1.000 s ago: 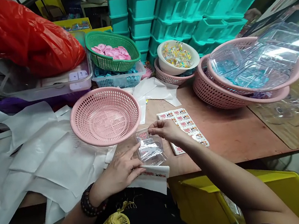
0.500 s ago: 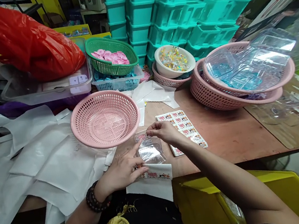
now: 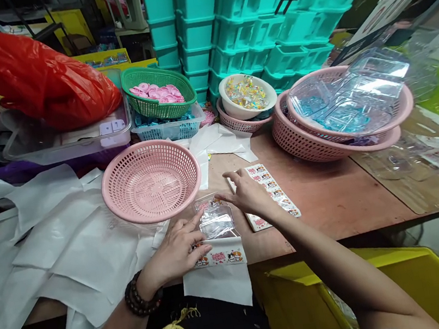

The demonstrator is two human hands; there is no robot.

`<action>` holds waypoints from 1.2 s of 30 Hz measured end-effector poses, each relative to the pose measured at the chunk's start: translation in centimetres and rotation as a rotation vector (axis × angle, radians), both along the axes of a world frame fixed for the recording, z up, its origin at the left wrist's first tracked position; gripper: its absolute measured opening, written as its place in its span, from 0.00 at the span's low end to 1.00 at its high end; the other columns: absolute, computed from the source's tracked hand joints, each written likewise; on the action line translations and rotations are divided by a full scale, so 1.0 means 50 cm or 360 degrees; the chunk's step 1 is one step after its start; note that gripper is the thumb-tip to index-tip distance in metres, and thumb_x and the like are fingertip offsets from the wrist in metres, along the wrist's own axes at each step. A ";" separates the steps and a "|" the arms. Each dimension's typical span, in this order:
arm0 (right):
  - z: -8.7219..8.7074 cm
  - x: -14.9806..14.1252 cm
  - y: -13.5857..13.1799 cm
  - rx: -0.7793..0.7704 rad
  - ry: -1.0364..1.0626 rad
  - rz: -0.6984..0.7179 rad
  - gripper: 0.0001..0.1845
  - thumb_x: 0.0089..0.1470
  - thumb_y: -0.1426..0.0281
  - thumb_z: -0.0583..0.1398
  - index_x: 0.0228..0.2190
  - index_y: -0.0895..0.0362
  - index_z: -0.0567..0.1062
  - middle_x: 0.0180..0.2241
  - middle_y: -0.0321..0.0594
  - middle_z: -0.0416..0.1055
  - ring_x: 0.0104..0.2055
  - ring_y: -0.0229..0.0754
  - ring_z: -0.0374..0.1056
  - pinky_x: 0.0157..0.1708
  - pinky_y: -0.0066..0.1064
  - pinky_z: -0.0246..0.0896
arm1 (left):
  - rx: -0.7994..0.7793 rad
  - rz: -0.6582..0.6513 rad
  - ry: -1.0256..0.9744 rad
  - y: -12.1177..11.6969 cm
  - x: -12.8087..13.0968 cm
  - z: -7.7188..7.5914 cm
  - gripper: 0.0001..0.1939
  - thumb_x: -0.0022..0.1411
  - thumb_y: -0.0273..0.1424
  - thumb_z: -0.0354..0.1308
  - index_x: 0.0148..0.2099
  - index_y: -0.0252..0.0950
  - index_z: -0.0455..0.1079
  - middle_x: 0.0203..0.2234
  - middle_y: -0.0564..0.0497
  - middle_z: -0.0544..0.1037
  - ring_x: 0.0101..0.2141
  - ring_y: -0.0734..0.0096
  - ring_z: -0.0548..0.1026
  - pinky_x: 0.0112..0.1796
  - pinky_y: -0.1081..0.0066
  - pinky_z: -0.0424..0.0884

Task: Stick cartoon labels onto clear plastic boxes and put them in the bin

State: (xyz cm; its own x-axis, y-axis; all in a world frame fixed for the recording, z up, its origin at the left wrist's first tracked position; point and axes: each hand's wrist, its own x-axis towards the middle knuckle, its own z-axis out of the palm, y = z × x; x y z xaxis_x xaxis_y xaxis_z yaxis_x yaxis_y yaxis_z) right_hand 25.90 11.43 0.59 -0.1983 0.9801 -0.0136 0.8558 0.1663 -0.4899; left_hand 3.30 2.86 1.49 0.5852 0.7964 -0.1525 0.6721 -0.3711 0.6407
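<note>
In the head view, a clear plastic blister shell (image 3: 217,224) lies on the table in front of me, with a printed sticker at its far end. My left hand (image 3: 180,246) rests with fingers spread: the index finger touches the shell's left side, and the thumb lies on a sticker sheet (image 3: 219,259) at the near edge. That sheet has cartoon cats and pink lettering, and its white backing hangs over the table edge. My right hand (image 3: 250,191) is open, one finger extended to the shell's far right corner. Beneath that hand is a stack of sticker sheets (image 3: 277,195).
A pink basket (image 3: 155,210) stands beyond my left hand. White backing papers (image 3: 66,242) cover the left side. Pink baskets (image 3: 308,148) with clear shells stand right, near a white bowl (image 3: 231,106) of small packets. Turquoise bins (image 3: 199,30) are stacked behind; a yellow bin (image 3: 418,278) sits below right.
My right hand's pinch at the shell's far end has opened, its fingers now spread. My left hand stays on the shell and sheet. The view has shifted slightly.
</note>
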 end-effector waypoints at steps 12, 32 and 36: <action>-0.051 -0.015 0.018 -0.1070 0.1296 -0.0028 0.34 0.23 0.64 0.78 0.34 0.58 0.71 0.27 0.32 0.72 0.29 0.36 0.69 0.32 0.29 0.65 | 0.0072 -0.0127 -0.0090 -0.036 0.047 -0.027 0.13 0.71 0.35 0.50 0.36 0.35 0.71 0.70 0.41 0.52 0.70 0.58 0.46 0.68 0.53 0.48; 0.050 0.026 -0.061 -0.0033 0.0673 0.0010 0.31 0.46 0.56 0.69 0.51 0.54 0.72 0.53 0.47 0.70 0.57 0.51 0.65 0.54 0.41 0.60 | 0.0156 -0.0047 -0.0237 -0.027 0.021 -0.017 0.12 0.67 0.37 0.57 0.33 0.36 0.74 0.66 0.43 0.63 0.68 0.45 0.53 0.64 0.44 0.54; 0.086 0.029 -0.151 -0.0624 0.0629 0.0521 0.16 0.46 0.63 0.70 0.38 0.55 0.79 0.36 0.38 0.78 0.39 0.44 0.73 0.39 0.32 0.65 | 0.0060 0.0123 -0.0437 -0.025 0.022 0.008 0.09 0.63 0.37 0.62 0.34 0.37 0.77 0.39 0.46 0.83 0.43 0.59 0.79 0.46 0.61 0.75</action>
